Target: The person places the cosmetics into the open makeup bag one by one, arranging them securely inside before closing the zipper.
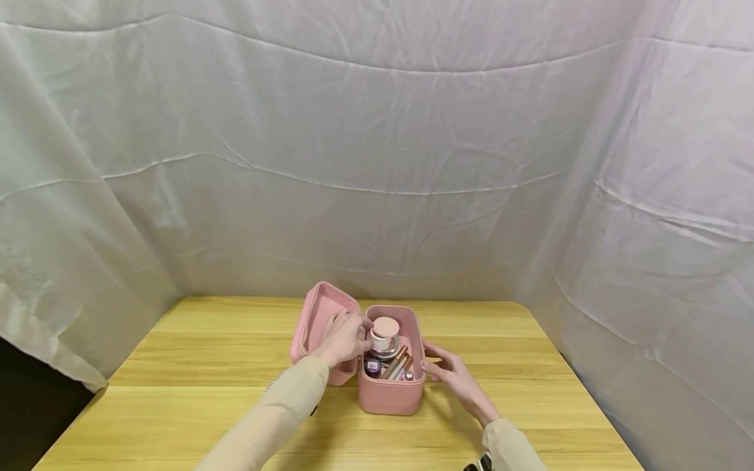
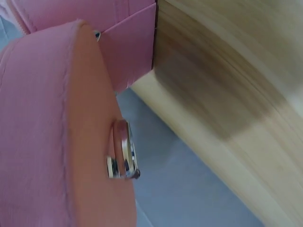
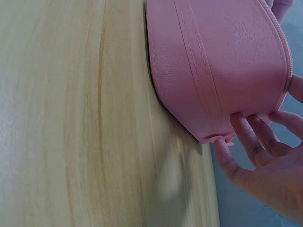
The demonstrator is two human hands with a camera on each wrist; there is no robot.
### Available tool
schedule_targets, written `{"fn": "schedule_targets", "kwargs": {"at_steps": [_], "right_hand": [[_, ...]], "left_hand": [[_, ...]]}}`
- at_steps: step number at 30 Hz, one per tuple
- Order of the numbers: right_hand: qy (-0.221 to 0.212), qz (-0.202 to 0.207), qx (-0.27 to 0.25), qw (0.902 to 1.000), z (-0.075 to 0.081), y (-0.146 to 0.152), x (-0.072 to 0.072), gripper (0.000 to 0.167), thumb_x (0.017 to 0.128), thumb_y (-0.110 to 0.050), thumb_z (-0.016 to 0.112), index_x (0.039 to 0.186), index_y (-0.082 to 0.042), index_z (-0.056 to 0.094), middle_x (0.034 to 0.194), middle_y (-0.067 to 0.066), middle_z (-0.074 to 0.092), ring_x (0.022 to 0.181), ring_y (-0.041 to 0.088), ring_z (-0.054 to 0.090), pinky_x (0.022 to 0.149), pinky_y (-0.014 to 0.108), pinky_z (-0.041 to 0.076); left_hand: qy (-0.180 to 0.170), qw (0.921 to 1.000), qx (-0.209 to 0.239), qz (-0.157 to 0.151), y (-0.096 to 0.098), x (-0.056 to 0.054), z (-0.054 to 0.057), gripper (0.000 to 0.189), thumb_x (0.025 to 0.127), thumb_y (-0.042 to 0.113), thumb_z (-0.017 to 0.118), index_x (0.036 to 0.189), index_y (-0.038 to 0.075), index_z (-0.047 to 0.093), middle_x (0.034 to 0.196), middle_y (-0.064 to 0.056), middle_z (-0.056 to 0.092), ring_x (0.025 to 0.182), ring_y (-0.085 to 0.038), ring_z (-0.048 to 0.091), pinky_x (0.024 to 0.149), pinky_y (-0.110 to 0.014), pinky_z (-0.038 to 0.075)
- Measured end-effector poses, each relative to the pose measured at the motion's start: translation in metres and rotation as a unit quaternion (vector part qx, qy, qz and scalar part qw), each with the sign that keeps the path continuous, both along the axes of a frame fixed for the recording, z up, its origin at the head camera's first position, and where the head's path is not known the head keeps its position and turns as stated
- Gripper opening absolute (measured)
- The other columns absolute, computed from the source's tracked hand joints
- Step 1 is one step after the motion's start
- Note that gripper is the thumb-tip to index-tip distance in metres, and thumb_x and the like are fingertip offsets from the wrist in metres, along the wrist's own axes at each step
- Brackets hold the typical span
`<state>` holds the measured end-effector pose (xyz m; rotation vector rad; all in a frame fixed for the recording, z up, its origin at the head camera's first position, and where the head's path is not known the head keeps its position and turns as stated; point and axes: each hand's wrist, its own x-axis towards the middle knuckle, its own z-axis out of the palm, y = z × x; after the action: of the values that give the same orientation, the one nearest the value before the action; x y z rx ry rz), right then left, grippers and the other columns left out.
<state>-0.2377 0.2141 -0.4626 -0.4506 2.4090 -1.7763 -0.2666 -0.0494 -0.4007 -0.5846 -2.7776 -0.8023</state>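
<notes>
A pink cosmetic case (image 1: pixel 391 398) stands on the table with its lid (image 1: pixel 315 317) swung out to the left. Inside are a jar with a pale pink top (image 1: pixel 385 327), a dark purple container (image 1: pixel 373 368) and several slim tubes (image 1: pixel 397 365). My left hand (image 1: pixel 346 337) reaches across the lid, its bent fingertips right at the jar's left side. Against the case's right outer wall, my right hand (image 1: pixel 453 376) rests its spread fingertips; the right wrist view shows those fingers (image 3: pixel 248 137) on the pink side.
The wooden table (image 1: pixel 194 366) runs out to both sides of the case. Grey-white cloth (image 1: pixel 377 131) hangs behind and on both sides. A gold-coloured metal fitting (image 2: pixel 125 151) juts from the lid's outside in the left wrist view.
</notes>
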Motion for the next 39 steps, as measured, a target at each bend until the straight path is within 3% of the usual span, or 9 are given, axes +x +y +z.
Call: {"fn": "schedule_targets", "kwargs": {"at_steps": [7,12,15,19,26,34,39], "right_hand": [[0.001,0.005,-0.003,1.0000,0.001,-0.001,0.001,0.062,0.100,-0.019,0.059,0.151,0.007,0.035,0.144,0.035,0.046,0.109,0.018,0.062,0.090,0.034,0.057],[-0.003,0.003,-0.001,1.0000,0.001,-0.001,0.001,0.062,0.100,-0.019,0.059,0.151,0.007,0.036,0.144,0.034,0.047,0.106,0.012,0.062,0.090,0.033,0.057],[-0.001,0.006,-0.003,1.0000,0.001,-0.001,0.001,0.062,0.100,-0.018,0.059,0.151,0.008,0.035,0.144,0.035,0.046,0.108,0.015,0.062,0.090,0.035,0.057],[-0.001,0.007,-0.008,0.9999,0.001,-0.001,0.001,0.062,0.099,-0.018,0.059,0.151,0.008,0.035,0.144,0.036,0.046,0.111,0.022,0.062,0.090,0.036,0.057],[-0.001,0.006,-0.010,0.9999,0.001,-0.001,0.000,0.062,0.099,-0.017,0.059,0.151,0.008,0.035,0.144,0.035,0.046,0.111,0.023,0.062,0.089,0.034,0.057],[0.002,0.009,-0.010,0.9999,0.000,0.000,0.000,0.063,0.099,-0.017,0.059,0.151,0.008,0.035,0.144,0.036,0.045,0.111,0.022,0.061,0.089,0.034,0.057],[0.001,0.007,-0.007,1.0000,0.000,0.000,0.000,0.062,0.100,-0.018,0.059,0.151,0.007,0.035,0.144,0.035,0.046,0.108,0.016,0.061,0.090,0.034,0.057]], "left_hand": [[0.007,0.9998,0.021,0.004,-0.014,-0.001,0.015,0.032,0.086,0.021,0.075,0.111,0.002,0.072,0.112,-0.016,0.073,0.116,-0.037,0.060,0.110,-0.054,0.040],[0.039,0.9989,0.023,0.013,-0.026,-0.002,0.028,0.037,0.088,0.027,0.071,0.115,0.002,0.072,0.117,-0.015,0.074,0.118,-0.036,0.064,0.111,-0.051,0.043],[0.063,0.9970,0.040,0.020,-0.033,-0.003,0.032,0.036,0.088,0.026,0.071,0.113,0.001,0.073,0.114,-0.015,0.075,0.116,-0.035,0.062,0.109,-0.052,0.042],[0.062,0.9945,0.071,0.045,-0.045,-0.004,0.036,0.035,0.089,0.025,0.071,0.115,0.002,0.072,0.119,-0.017,0.072,0.120,-0.038,0.057,0.110,-0.057,0.038],[-0.002,0.9879,0.135,0.078,-0.073,-0.008,0.041,0.049,0.095,0.028,0.065,0.136,0.001,0.059,0.141,-0.026,0.053,0.132,-0.045,0.046,0.113,-0.062,0.036],[-0.102,0.9676,0.211,0.094,-0.103,-0.010,0.026,0.063,0.103,0.035,0.053,0.150,-0.004,0.036,0.150,-0.033,0.040,0.138,-0.048,0.042,0.116,-0.060,0.038],[-0.152,0.9596,0.221,0.085,-0.113,-0.007,0.017,0.062,0.107,0.036,0.043,0.150,-0.008,0.033,0.150,-0.035,0.042,0.138,-0.048,0.045,0.117,-0.059,0.038]]}}
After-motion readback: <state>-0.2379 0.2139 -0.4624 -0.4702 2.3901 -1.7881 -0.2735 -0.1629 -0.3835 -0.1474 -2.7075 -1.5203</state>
